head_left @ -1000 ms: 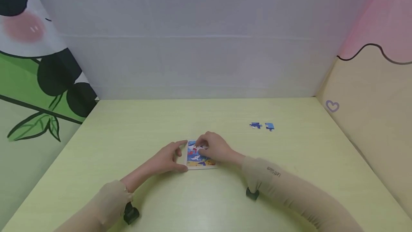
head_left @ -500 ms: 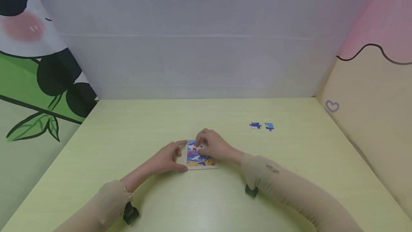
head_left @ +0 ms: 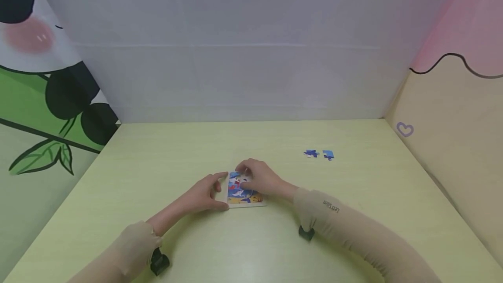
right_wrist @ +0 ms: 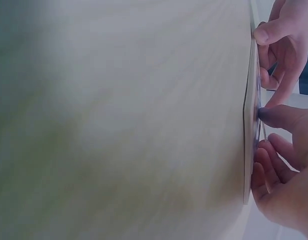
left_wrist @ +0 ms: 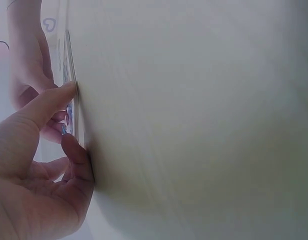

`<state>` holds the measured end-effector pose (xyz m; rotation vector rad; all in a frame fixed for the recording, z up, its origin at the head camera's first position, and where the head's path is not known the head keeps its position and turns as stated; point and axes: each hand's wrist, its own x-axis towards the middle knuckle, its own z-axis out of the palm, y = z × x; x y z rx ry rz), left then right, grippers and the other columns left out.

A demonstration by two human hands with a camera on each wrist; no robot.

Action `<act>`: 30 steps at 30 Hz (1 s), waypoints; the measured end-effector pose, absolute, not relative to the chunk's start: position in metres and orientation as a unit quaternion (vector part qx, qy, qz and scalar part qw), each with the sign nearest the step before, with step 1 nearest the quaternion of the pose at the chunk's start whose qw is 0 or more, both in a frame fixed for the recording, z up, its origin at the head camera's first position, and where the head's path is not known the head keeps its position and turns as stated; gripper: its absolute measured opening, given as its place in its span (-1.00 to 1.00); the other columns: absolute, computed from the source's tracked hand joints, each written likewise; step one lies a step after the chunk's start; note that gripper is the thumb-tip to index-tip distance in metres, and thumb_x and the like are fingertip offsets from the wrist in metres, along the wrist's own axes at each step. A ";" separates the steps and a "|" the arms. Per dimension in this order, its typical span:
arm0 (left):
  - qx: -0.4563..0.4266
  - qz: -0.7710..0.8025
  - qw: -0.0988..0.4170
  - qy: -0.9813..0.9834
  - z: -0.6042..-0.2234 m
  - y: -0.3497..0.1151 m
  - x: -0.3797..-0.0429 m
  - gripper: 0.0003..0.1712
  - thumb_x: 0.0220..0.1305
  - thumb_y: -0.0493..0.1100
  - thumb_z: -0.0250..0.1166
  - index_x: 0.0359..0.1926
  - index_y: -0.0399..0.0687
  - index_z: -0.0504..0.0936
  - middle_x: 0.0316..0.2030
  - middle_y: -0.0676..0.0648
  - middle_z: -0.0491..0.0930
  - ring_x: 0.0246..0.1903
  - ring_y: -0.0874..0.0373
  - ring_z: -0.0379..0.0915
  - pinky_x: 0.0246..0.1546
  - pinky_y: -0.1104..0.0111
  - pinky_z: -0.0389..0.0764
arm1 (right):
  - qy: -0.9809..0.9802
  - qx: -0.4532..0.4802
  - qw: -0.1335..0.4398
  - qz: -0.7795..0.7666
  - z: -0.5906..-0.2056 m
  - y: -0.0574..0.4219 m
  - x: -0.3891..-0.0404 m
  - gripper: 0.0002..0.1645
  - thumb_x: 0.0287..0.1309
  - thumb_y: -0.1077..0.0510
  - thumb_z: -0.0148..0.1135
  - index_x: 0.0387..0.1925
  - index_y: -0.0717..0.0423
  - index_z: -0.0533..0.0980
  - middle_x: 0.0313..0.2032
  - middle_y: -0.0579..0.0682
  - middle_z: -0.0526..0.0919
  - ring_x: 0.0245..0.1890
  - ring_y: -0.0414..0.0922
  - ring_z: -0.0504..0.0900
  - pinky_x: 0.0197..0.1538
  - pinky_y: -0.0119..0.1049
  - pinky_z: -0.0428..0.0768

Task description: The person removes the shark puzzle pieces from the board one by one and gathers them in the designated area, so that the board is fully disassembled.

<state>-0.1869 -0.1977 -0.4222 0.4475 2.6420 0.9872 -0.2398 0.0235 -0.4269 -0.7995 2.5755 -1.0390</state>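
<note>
A small jigsaw puzzle board (head_left: 238,199) with a pale frame and a colourful sea picture lies flat on the table. My left hand (head_left: 203,194) holds its left side, thumb at the near corner and index finger at the far one. Over the upper part of the picture is my right hand (head_left: 261,179), thumb and fingers bent. A thin puzzle piece (right_wrist: 264,132) appears edge-on between that thumb and fingers in the right wrist view. The right hand covers the board's upper right part, so the fit there is hidden.
Two loose blue puzzle pieces, a darker piece (head_left: 311,153) and a lighter piece (head_left: 328,155), lie farther back to the right on the pale table (head_left: 177,147). A grey-white backdrop (head_left: 243,77) stands behind, with printed panels at both sides.
My right fingertips have shifted slightly left, toward the board's far left corner. The left hand keeps its hold on the board, and the two loose pieces stay put.
</note>
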 end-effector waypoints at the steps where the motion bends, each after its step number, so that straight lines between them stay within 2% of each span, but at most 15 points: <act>1: 0.154 0.343 0.142 0.916 -0.422 -0.198 -0.186 0.09 -0.07 -0.09 0.59 0.43 -0.26 0.23 -0.22 -0.08 0.45 -0.43 0.18 0.31 -0.45 0.46 0.35 | 0.884 -0.278 0.124 -0.355 -0.427 0.024 -0.241 -0.51 0.12 0.14 0.41 0.11 0.05 0.53 -0.03 -0.06 0.62 -0.01 -0.16 0.56 0.11 -0.25 0.54; 8: 0.158 0.341 0.140 0.916 -0.421 -0.198 -0.186 0.09 -0.07 -0.08 0.59 0.43 -0.28 0.23 -0.22 -0.08 0.46 -0.44 0.19 0.29 -0.46 0.46 0.34 | 0.888 -0.282 0.128 -0.339 -0.431 0.022 -0.247 -0.53 0.14 0.11 0.41 0.10 0.07 0.57 -0.09 -0.07 0.62 -0.07 -0.20 0.55 0.08 -0.30 0.53; 21: 0.160 0.343 0.149 0.913 -0.425 -0.201 -0.191 0.09 -0.07 -0.07 0.59 0.43 -0.26 0.23 -0.22 -0.07 0.45 -0.44 0.18 0.30 -0.46 0.46 0.34 | 0.896 -0.285 0.121 -0.318 -0.428 0.016 -0.252 -0.58 0.10 0.11 0.43 0.02 0.08 0.59 -0.23 -0.11 0.59 -0.22 -0.23 0.51 -0.08 -0.38 0.52; 30: 0.164 0.341 0.152 0.913 -0.425 -0.201 -0.192 0.09 -0.07 -0.08 0.59 0.44 -0.25 0.23 -0.23 -0.07 0.45 -0.45 0.19 0.31 -0.47 0.46 0.34 | 0.894 -0.313 0.124 -0.295 -0.426 0.021 -0.260 -0.56 0.11 0.11 0.40 0.06 0.04 0.62 -0.16 -0.10 0.62 -0.21 -0.23 0.52 -0.10 -0.40 0.52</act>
